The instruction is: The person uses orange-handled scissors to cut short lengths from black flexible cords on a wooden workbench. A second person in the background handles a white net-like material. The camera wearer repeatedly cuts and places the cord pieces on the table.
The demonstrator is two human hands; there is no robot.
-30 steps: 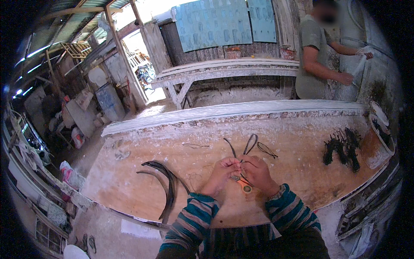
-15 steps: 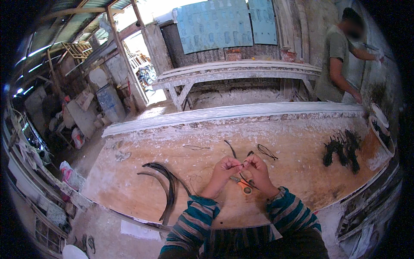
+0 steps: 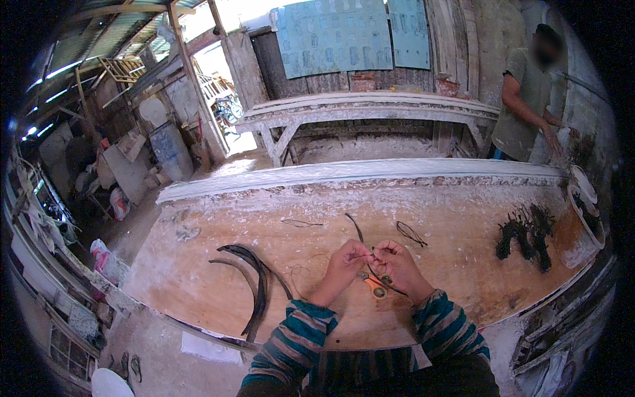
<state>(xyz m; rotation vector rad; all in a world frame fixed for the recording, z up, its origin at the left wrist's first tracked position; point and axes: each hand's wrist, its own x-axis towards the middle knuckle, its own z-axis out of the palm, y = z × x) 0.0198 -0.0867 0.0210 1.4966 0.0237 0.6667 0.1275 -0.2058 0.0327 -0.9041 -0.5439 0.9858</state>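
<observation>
My left hand (image 3: 345,266) and my right hand (image 3: 399,268) meet above the wooden tabletop, fingertips pinched close together. From the pinch of my right hand a thin black strip (image 3: 391,285) slants down to the right. What the left fingertips grip is too small to make out. Just under the hands lie orange-handled scissors (image 3: 376,288), partly hidden. Beyond the fingers is a short black strip (image 3: 354,223), with a loop of dark cord (image 3: 411,233) to its right and a thinner loop (image 3: 302,223) to its left. Several curved black strips (image 3: 260,284) lie left of my left hand.
Bundles of black knotted cord (image 3: 524,239) lie at the right, beside a brown bucket (image 3: 574,231). A long white plaster-covered board (image 3: 357,173) borders the table's far side. Past it stand a workbench (image 3: 370,106) and another person (image 3: 526,99) at the far right.
The black end above my right hand has swung out of sight; a black strip now shows below the fingers. The other person has turned and brought both hands together.
</observation>
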